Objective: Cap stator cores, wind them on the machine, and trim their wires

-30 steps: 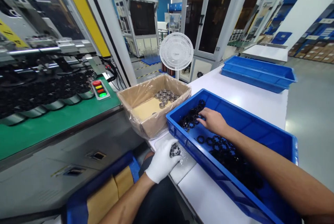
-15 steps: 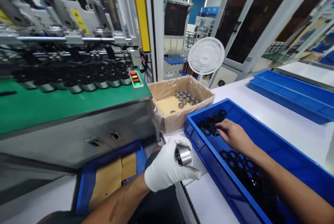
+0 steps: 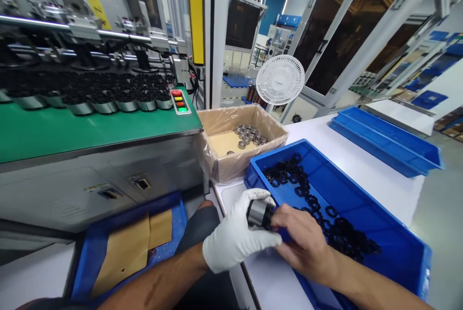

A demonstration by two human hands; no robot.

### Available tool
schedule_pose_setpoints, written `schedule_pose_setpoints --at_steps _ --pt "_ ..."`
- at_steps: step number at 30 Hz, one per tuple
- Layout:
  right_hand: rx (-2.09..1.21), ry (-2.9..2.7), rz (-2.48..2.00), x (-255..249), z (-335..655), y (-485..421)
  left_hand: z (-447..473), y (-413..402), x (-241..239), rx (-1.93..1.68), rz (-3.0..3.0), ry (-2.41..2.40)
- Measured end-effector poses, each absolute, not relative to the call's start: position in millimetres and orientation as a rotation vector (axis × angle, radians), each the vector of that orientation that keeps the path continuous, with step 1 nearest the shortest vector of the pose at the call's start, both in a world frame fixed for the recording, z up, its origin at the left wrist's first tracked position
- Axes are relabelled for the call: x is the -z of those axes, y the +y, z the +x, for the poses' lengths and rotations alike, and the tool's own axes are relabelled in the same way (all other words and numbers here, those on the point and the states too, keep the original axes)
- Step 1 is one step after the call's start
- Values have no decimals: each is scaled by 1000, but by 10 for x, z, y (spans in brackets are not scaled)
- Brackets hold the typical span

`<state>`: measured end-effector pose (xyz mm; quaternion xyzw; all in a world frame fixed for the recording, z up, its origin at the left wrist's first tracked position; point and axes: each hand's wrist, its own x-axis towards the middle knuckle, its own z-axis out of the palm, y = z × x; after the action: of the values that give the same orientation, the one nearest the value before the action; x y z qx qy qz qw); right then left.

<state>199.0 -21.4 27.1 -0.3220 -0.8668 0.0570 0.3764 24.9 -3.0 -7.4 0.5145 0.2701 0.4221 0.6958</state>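
Cylinder of metal (image 3: 257, 214), dark at both ends, is in the head view between the two hands, above the near edge of the white worktop (image 3: 343, 153). The left hand (image 3: 235, 233), in a white glove (image 3: 222, 248), has its fingers curled around the side, I suppose for keeping the ends free. The right hand (image 3: 306, 240), bare, is bent with fingertips at the right end; whether they pinch something there I cannot tell, because they hide it. Perhaps no glove makes small parts easier to feel. Just beside it stands the blue crate (image 3: 347, 199) with black rings (image 3: 345, 237), and next to this the lined cardboard box (image 3: 235, 170) with metal pieces (image 3: 249, 134), both, it seems, within short reach. Similar black-topped cylinders (image 3: 126, 102) stand upright on the green worktop (image 3: 108, 139), maybe so that nothing rolls.
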Motion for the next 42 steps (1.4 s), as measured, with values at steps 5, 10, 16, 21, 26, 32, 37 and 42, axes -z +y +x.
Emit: schedule_pose_setpoints --at_steps 5,10,16,21,26,32,37,42 --pt "-33 -2188 -859 -320 2057 -178 199 -16 61 -942 1184 660" --pt "163 -2248 -778 -337 2068 -185 170 -26 64 -912 1180 646" --pt "334 -2310 -696 -317 2100 -159 163 -6 51 -861 1224 673" --pt "429 -2395 -682 -307 2114 -156 135 6 3 -824 1336 756" --pt "407 -2391 -705 -295 2092 -172 160 -23 6 -802 1330 752" --pt "414 -2376 -758 -200 2066 -162 84 -22 107 -830 1408 643" --pt "451 -2374 -828 -229 2183 -73 97 176 175 -925 1648 907" --pt "581 -2243 -968 -176 2412 107 367 332 599 -750 2074 948"
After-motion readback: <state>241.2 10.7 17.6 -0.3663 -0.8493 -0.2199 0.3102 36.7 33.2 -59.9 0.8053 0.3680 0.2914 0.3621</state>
